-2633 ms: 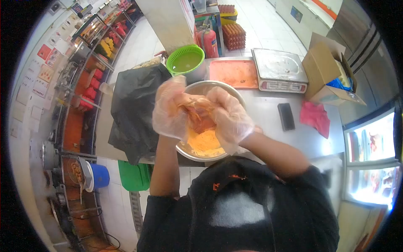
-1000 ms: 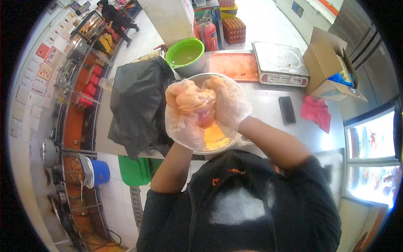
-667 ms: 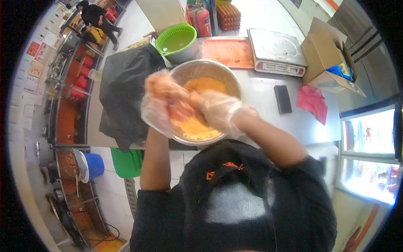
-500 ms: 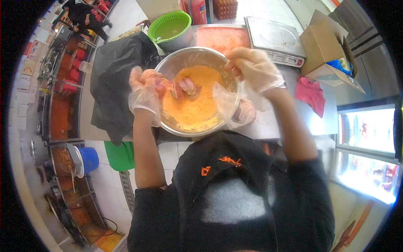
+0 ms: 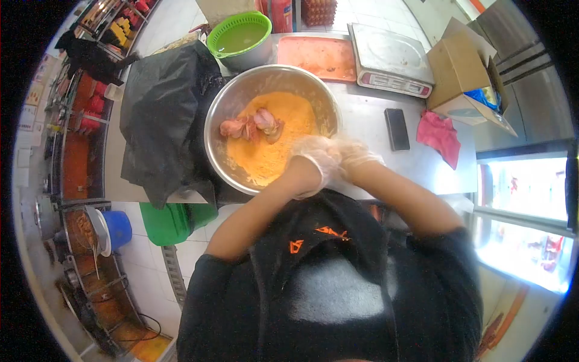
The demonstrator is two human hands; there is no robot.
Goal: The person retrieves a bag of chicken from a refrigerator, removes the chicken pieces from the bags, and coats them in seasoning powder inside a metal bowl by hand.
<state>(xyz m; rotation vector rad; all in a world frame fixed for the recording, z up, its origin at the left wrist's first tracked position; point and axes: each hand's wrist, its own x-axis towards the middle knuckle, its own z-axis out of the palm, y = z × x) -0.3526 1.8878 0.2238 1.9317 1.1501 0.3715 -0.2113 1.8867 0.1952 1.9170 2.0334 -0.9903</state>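
The pieces of raw meat (image 5: pixel 265 119) lie in the steel bowl (image 5: pixel 212 114), on the orange powder (image 5: pixel 268 160), apart from the fingers and to their upper left in the frame. The left hand (image 5: pixel 316 161) and the right hand (image 5: pixel 352 155) (both in clear plastic gloves) come together at the bowl's lower right rim, near the frame's centre. Both forearms slant inward and upward from the dark sleeves. The fingers are blurred, so I cannot tell if they are wide, narrow or holding something.

Orange powder (image 5: pixel 283 137), pinkish meat (image 5: pixel 243 128), lime-green basket (image 5: pixel 219 30)
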